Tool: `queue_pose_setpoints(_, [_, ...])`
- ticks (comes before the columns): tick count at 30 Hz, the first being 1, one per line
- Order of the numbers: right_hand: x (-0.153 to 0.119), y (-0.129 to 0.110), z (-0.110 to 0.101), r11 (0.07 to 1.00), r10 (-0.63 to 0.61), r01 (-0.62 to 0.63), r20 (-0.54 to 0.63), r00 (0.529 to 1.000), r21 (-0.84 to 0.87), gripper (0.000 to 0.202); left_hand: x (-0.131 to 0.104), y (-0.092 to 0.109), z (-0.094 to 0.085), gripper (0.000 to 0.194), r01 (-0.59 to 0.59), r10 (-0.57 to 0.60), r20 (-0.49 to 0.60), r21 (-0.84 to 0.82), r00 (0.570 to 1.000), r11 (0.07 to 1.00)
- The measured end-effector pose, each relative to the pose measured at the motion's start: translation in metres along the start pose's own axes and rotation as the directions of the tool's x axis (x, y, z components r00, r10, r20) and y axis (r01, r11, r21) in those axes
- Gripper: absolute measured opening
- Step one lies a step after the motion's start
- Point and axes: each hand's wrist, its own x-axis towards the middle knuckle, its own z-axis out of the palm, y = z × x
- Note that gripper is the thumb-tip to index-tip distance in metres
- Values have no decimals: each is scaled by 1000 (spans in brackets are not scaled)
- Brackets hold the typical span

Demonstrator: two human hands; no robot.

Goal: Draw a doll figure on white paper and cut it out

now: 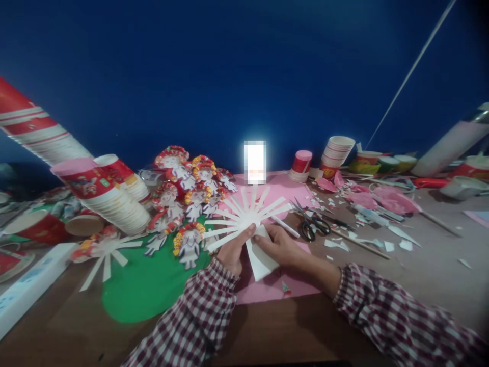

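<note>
In front of me is a white paper cup (pixel 248 220) cut into narrow strips that spread out like a fan. One wider flap (pixel 263 261) of it hangs toward me. My left hand (pixel 234 250) is closed on the cup's near left side, thumb on top near its middle. From the right, my right hand (pixel 284 247) pinches the wide flap at its upper part. The fingers beneath the paper are hidden. Below lies a pink sheet (pixel 275 294). Black-handled scissors (pixel 311 225) rest on the table just right of my right hand.
Paper figures with yellow and red hair (pixel 190 245) stand left, partly over a green sheet (pixel 133 295). Beside them lies another strip-cut cup (pixel 109 247). Stacked paper cups (pixel 118 201) lean farther left. White scraps (pixel 336 244) and crumpled pink paper (pixel 395 198) litter the right.
</note>
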Motion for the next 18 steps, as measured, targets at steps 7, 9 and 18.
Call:
queue_pose_setpoints(7, [-4, -7, 2, 996, -5, 1, -42, 999, -88, 28, 1, 1, 2, 45, -14, 16, -53, 36, 998, 999])
queue_pose_setpoints(9, [-4, -6, 3, 994, -25, 20, -50, 998, -109, 29, 0, 2, 4, 46, 13, -10, -64, 32, 998, 999])
queue_pose_setpoints(18, [1, 4, 14, 993, -106, 100, -120, 987, -58, 26, -6, 9, 17, 34, 162, -168, -47, -113, 985, 980])
